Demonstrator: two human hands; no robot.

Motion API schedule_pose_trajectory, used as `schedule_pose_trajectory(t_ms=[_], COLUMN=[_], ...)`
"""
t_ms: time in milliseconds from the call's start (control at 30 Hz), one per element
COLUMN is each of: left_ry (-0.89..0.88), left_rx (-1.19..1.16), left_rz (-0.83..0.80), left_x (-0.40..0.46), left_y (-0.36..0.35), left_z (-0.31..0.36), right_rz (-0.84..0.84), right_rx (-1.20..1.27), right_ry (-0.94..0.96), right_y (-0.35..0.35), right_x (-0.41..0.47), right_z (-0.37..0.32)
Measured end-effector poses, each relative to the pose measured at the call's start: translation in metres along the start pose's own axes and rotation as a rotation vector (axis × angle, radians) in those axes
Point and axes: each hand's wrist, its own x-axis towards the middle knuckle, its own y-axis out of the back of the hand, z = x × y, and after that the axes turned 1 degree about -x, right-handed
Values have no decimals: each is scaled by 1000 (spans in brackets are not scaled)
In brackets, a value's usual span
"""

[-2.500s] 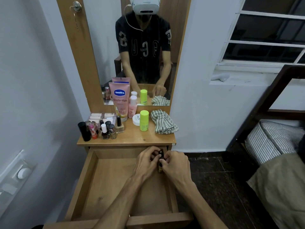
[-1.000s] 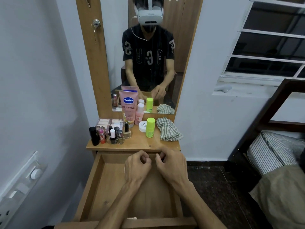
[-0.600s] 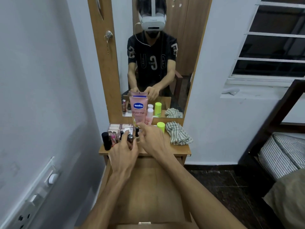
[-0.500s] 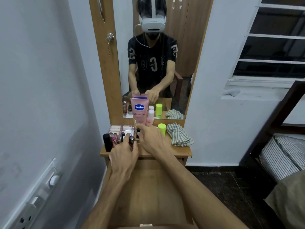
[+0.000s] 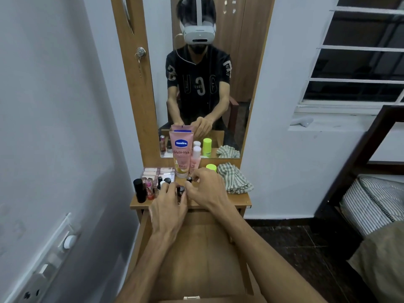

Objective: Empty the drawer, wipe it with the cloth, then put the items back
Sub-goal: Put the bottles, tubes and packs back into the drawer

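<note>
The wooden drawer point(image 5: 196, 259) is pulled out below the dresser top point(image 5: 240, 201), and its visible bottom is bare. My left hand point(image 5: 168, 206) reaches over the top's front edge, fingers closed round a small dark-capped nail polish bottle point(image 5: 181, 190). My right hand point(image 5: 205, 189) is beside it, fingertips pinching a second small dark-capped bottle point(image 5: 189, 179). Both bottles are at the tabletop, next to a cluster of small cosmetics point(image 5: 153, 184). The striped green-and-white cloth point(image 5: 234, 178) lies crumpled at the top's right end, untouched.
A pink Vaseline tube point(image 5: 181, 154), a pink bottle point(image 5: 195, 159) and a green-capped bottle point(image 5: 211, 167) stand against the mirror point(image 5: 207, 84). A black tube point(image 5: 140, 191) stands at the left edge. There is a wall left and a bed point(image 5: 371, 204) right.
My hands lifted out of the drawer with the small bottles and moved up to the dresser top beside the other cosmetics. In the last half second they barely shifted.
</note>
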Motion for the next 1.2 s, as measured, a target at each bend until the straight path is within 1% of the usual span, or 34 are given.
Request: schedule_pose_trajectory(t_ms=[167, 267, 400, 467, 533, 633, 733, 867, 967, 1200], left_ry=[-4, -35, -110, -118, -106, -66, -35, -15, -8, 13], left_rx=[-58, -114, -254, -287, -303, -295, -284, -317, -323, -357], left_rz=[12, 24, 12, -51, -152, -305, -403, -468, -481, -507], left_x=[-1, -9, -31, -45, -59, -75, -85, -88, -89, -94], left_y=[-4, -3, -9, -19, -31, -50, -64, -77, -82, -90], left_z=[4, 12, 25, 30, 33, 35, 36, 39, 38, 34], right_rz=[81, 78, 26, -12, -64, -147, -199, -209, -203, -233], right_rx=[197, 233, 230, 195, 139, 54, 2, -73, -118, -118], right_ry=[-130, -203, -293, -324, -339, -335, -328, -314, -306, -360], right_y=[22, 34, 47, 50, 49, 46, 42, 35, 31, 27], right_x=[-36, -60, -91, -106, -120, -135, -141, -142, -140, -140], right_z=[18, 33, 53, 64, 77, 89, 91, 92, 93, 97])
